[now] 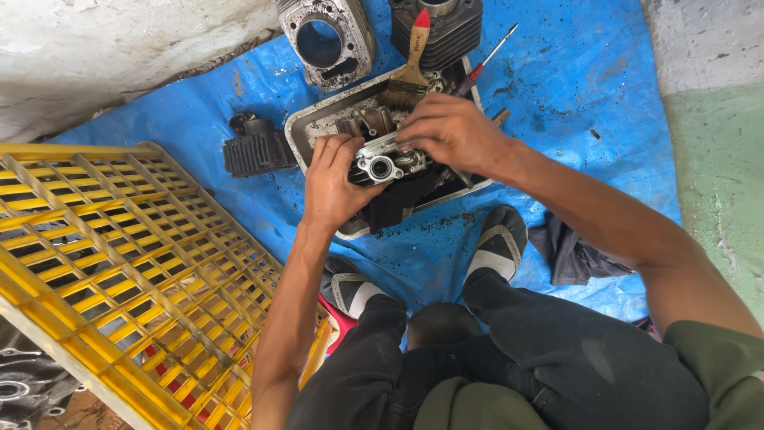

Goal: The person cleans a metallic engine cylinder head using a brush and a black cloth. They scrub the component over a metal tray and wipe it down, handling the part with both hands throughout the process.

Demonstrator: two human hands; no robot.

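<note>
My left hand (332, 185) and my right hand (451, 131) both grip a grey metal engine cylinder head (384, 163) with a round port facing me. I hold it over a dirty metal tray (314, 119) that lies on a blue tarp (573, 87). A dark rag (394, 203) hangs under the part, draped over the tray's near edge. A paintbrush (411, 68) with a wooden handle and red tip leans on the tray's far rim.
A yellow plastic crate (119, 255) stands at the left. A cylinder block (326, 40) and a black finned cylinder (446, 28) lie beyond the tray, another finned part (256, 150) to its left. A screwdriver (487, 60) rests at the tray's right. A grey cloth (569, 255) lies by my right foot.
</note>
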